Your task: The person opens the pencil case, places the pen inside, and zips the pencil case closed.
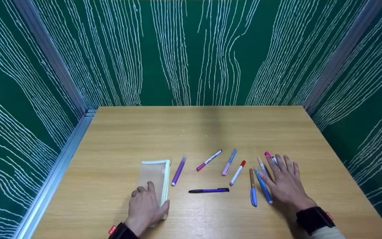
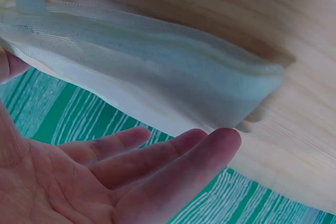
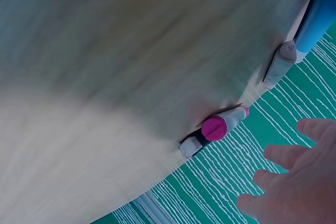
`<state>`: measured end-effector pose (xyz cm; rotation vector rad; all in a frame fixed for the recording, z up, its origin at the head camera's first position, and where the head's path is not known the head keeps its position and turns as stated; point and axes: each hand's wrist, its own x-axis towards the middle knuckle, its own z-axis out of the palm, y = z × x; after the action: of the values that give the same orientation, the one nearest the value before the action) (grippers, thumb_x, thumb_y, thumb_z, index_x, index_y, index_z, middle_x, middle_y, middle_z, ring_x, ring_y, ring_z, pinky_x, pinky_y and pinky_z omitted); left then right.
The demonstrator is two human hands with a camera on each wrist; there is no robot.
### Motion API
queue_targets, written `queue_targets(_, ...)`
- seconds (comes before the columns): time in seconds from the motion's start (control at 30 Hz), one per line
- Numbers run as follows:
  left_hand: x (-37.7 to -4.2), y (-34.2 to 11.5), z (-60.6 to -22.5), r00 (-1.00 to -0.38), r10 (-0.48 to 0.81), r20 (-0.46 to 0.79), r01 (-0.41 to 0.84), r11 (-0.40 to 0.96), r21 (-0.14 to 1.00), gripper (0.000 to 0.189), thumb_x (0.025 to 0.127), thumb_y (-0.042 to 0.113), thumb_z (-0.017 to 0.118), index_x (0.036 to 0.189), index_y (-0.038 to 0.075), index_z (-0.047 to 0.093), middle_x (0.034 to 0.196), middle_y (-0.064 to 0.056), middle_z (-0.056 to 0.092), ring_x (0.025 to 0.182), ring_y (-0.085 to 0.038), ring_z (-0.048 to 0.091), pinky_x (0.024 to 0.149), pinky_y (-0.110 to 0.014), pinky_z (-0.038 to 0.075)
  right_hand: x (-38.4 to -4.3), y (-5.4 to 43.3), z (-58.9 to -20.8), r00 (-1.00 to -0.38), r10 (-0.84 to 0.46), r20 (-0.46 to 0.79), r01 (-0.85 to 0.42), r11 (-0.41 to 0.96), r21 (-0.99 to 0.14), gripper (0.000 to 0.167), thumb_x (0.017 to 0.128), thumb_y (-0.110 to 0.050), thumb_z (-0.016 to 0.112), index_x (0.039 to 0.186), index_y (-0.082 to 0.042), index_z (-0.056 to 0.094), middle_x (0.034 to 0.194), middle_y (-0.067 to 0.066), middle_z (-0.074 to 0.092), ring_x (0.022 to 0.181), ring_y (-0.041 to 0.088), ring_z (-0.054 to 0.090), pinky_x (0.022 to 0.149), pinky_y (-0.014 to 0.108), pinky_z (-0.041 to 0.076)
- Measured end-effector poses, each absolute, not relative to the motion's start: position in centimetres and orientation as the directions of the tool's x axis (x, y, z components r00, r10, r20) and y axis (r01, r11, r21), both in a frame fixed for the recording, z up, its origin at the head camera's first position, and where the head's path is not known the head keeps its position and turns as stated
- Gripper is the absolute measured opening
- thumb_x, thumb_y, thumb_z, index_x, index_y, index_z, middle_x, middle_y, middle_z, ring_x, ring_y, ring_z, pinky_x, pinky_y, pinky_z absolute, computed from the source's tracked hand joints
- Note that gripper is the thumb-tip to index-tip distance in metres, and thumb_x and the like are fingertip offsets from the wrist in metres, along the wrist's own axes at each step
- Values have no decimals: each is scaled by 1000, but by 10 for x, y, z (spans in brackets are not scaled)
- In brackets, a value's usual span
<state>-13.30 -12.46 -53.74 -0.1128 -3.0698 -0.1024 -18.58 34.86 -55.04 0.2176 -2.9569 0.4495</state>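
My left hand [image 1: 144, 205] lies over the near part of a translucent mesh zip pouch [image 1: 153, 171] with a pale green edge. In the left wrist view its fingers [image 2: 157, 177] stretch along the pouch [image 2: 157, 72], fingertips right at its lower border, and the thumb is at the far left. Spread fingers mark my right hand [image 1: 285, 182], above a cluster of markers at the right. Under and beside it lie a blue marker [image 1: 263, 186], a peach-capped marker [image 1: 260, 162] and a pink-capped one [image 3: 214, 128]. A brown-and-blue pen [image 1: 252, 189] is just left of these.
On the wooden table [image 1: 128, 132], between the hands, lie a purple marker [image 1: 178, 171], a magenta marker [image 1: 209, 160], a blue-and-pink one [image 1: 229, 162], a red-capped one [image 1: 237, 173] and a dark purple pen [image 1: 208, 190]. Green white-streaked panels [image 1: 164, 49] enclose the table's back and sides.
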Motion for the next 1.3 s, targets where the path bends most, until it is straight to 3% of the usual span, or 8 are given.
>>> queue_targets(0.33,-129,-121,-537,-988,69,135,78,995,61,94,79,70,67,128,-9,55,95,-34,61,78,-44,63,58,-46,56,-185,349,-551,-977,-121,178,-169,944,-285,81,102,-60,47,164,-13,24,162,32,21,150,54,8,116,71,-3)
queue_targets(0.7,-145,-121,-539,-994,65,92,70,996,56,101,80,74,64,129,-14,56,107,-40,61,94,-52,64,75,-53,58,-186,349,-552,-975,-121,184,-170,944,-282,81,102,-60,46,164,-12,23,162,33,21,149,55,7,116,71,-5)
queue_targets(0.9,-153,-120,-541,-997,46,57,50,996,70,102,81,72,64,133,-14,54,110,-44,59,97,-54,63,73,-52,59,-186,349,-551,-979,-116,166,-160,946,-283,82,102,-62,45,163,-9,26,162,33,20,150,55,6,117,70,-6)
queue_targets(1.3,-161,-121,-544,-991,28,135,45,991,127,74,86,50,64,122,-15,58,99,-41,63,84,-47,65,68,-49,56,-186,349,-553,-975,-119,190,-176,929,-325,80,102,-60,48,162,-10,28,161,33,22,150,54,7,117,69,-8)
